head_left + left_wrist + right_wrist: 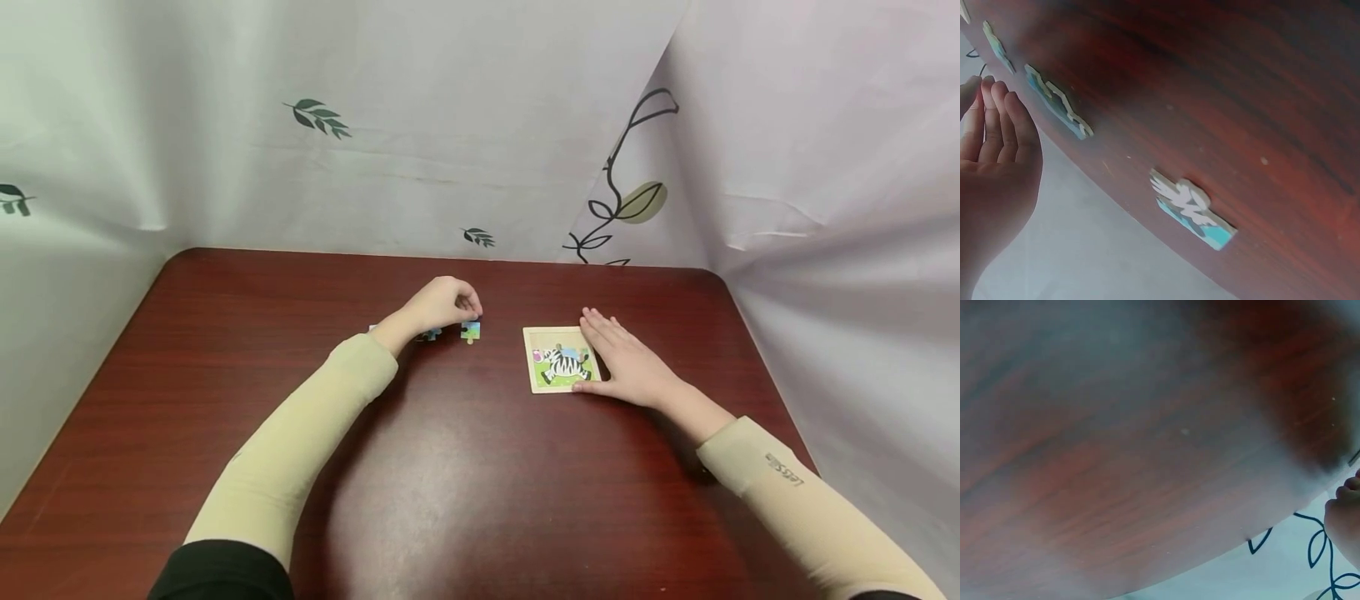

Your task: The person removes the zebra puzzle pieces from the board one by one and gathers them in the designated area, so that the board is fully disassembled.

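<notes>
Resting against the right side of the puzzle board [551, 337]: right hand [632, 363], fingers extended, thumb spread well apart from them at the lower edge. Board flat on the red-brown table [480, 467], zebra picture below, bare wood along the top. Left hand [441, 302] off to the left, fingers bent and close together, thumb near their tips; cannot tell whether they touch the blue-green piece [470, 331] at the fingertips. Farther left, a second piece [1059, 106], then a third piece [1191, 209], white and turquoise. Leaf-printed pale curtain [450, 83] behind.
</notes>
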{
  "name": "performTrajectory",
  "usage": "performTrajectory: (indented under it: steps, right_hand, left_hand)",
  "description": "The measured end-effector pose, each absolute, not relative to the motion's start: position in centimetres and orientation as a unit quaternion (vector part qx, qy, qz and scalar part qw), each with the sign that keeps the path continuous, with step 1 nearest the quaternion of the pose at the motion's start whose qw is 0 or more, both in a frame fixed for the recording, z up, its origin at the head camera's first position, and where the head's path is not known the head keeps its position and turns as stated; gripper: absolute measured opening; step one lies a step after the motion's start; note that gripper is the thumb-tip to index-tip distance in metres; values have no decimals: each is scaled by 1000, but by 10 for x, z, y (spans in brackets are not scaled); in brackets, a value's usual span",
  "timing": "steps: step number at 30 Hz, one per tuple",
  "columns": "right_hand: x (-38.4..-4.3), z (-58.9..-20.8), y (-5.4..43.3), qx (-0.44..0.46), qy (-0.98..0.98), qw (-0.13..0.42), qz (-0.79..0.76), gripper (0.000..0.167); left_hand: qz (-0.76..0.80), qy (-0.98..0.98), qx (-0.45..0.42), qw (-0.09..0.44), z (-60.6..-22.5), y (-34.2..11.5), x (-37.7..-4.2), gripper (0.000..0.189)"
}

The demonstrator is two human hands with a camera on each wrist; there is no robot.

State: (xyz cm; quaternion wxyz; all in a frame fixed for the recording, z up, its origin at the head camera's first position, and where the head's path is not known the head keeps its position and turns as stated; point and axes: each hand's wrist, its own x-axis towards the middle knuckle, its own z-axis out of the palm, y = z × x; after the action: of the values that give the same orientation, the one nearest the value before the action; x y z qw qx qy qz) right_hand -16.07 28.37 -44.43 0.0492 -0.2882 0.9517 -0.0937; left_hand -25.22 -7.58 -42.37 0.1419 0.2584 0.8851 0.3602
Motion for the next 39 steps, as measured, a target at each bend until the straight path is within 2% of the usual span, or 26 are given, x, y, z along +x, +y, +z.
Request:
performTrajectory:
  steps: [16, 39]
  right_hand:
    - [-159, -445, 267, -312, 941, 61, -114, 106]
    - [-160, -450, 263, -342, 930, 78, -107, 104]
  left_hand:
    - [361, 878, 272, 156, -424, -60, -248, 6]
    - [346, 874, 301, 158, -424, -26, -239, 6]
